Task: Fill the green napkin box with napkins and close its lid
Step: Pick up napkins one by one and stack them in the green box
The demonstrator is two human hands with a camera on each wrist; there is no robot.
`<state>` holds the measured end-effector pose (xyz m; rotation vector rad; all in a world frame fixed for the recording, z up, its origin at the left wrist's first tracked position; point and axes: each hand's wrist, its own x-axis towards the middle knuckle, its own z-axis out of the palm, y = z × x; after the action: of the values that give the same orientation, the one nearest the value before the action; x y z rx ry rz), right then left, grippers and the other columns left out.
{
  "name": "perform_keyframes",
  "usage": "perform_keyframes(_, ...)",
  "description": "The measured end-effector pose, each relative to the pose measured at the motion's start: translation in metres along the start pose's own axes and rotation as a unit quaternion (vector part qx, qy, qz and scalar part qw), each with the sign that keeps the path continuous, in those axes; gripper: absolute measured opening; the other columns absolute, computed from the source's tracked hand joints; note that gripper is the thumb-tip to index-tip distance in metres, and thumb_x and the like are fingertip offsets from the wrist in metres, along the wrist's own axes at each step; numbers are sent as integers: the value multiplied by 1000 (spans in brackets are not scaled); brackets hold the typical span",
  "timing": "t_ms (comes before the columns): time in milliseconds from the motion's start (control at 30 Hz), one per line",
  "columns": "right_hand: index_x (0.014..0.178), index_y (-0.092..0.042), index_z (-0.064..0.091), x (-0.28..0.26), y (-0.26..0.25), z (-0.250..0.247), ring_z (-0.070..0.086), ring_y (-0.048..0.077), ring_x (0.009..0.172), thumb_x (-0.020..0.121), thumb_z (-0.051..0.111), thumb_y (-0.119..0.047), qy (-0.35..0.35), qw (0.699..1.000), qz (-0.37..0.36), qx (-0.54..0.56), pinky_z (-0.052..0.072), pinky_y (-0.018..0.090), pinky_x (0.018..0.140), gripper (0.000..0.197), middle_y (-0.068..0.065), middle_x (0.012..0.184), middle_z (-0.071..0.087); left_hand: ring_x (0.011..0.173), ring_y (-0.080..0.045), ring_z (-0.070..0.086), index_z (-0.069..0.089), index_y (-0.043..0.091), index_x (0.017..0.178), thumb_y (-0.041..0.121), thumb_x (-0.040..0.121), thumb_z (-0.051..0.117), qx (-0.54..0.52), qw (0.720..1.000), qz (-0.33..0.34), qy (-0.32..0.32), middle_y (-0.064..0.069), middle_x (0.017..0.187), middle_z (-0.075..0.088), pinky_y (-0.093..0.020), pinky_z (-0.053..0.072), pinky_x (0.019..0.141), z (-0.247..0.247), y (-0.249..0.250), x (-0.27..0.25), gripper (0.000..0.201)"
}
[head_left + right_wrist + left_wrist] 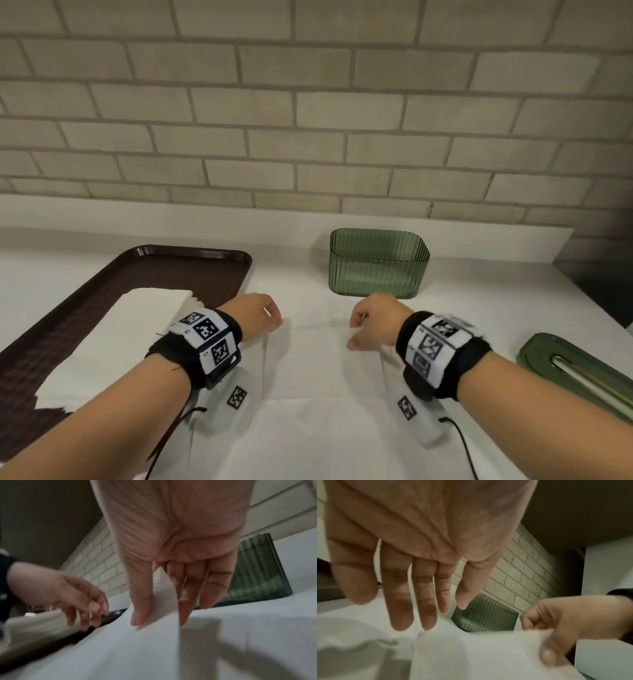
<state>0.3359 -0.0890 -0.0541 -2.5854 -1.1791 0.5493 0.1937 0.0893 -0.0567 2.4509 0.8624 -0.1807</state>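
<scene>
Napkins (137, 329) sit stacked on a brown tray (191, 270) at the left of the head view, the stack partly behind the left wrist. Just right of the tray, low in the middle of the frame, one napkin (318, 370) lies spread on the white counter (496, 301). The left hand (255, 317) hovers at its upper left edge — in the left wrist view the fingers (400, 601) hang straight and loose, gripping nothing. The right hand (375, 318) is at the sheet's upper right corner, thumb and forefinger pinching the paper, which shows between them in the right wrist view. Above the hands, right of centre, stands the green box (378, 263), open-topped and see-through, against the tiled wall (308, 102). At the far right edge, lower down, lies the green lid (548, 353) — flat on the counter, apart from the box.
</scene>
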Motion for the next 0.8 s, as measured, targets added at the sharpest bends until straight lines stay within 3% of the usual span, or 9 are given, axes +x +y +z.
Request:
perform_keyframes(100,70,-29,62,4,6,-35,58,7,73,75,77,-26,14,995,-21,99,43,18,64,16,-15,74,60,91,-15,62,63,17,101,22,89,47,1,999,9,33,2,103,66,-27,50,85,0,4,5,21)
perform_keyframes(200,87,-19,68,9,17,-74,64,15,80,82,71,-29,73,979,-37,187,53,29,77,12,-2,86,69,91,-14,61,64,20,96,21,88,48,5,999,16,47,5,100,64,-25,49,85,1,5,12,18)
perform_keyframes(300,98,-16,67,25,37,-108,68,27,91,85,68,-29,131,949,-27,286,54,42,88,19,9,102,71,91,-11,60,58,32,80,38,83,61,11,1000,9,16,8,94,62,-26,50,87,7,7,16,7)
perform_keyframes(367,97,-17,66,38,51,-125,67,31,98,84,68,-26,166,918,-17,359,51,47,93,16,12,106,70,95,-10,57,56,34,82,54,75,66,41,999,5,-10,11,95,59,-27,48,90,15,10,18,23)
perform_keyframes(433,92,-20,67,53,62,-137,65,35,102,83,70,-27,218,896,1,386,50,50,95,11,11,107,70,97,-8,55,59,33,94,64,66,69,55,998,20,-36,14,96,58,-25,46,92,24,14,17,43)
perform_keyframes(500,98,-16,68,69,71,-145,63,35,105,83,69,-33,258,897,47,357,49,50,96,22,12,112,68,92,-4,56,61,31,100,65,61,72,40,996,55,-66,17,94,61,-21,46,88,31,18,12,53)
perform_keyframes(600,131,0,50,87,77,-142,53,35,120,93,54,-35,257,928,139,232,42,42,105,51,17,134,53,82,1,57,60,34,96,58,60,78,24,991,94,-94,16,92,63,-17,47,80,40,22,8,47)
perform_keyframes(733,136,4,43,100,72,-121,45,30,129,104,28,-28,191,954,206,108,34,30,104,48,18,143,43,69,4,52,57,35,94,49,64,79,16,987,115,-113,16,90,60,-14,43,70,48,27,8,40)
perform_keyframes(800,135,2,46,110,70,-113,46,29,129,102,35,-23,148,961,216,85,37,28,99,42,17,142,46,65,4,51,58,34,90,44,68,79,-7,986,120,-112,16,83,59,-11,40,65,48,28,9,32)
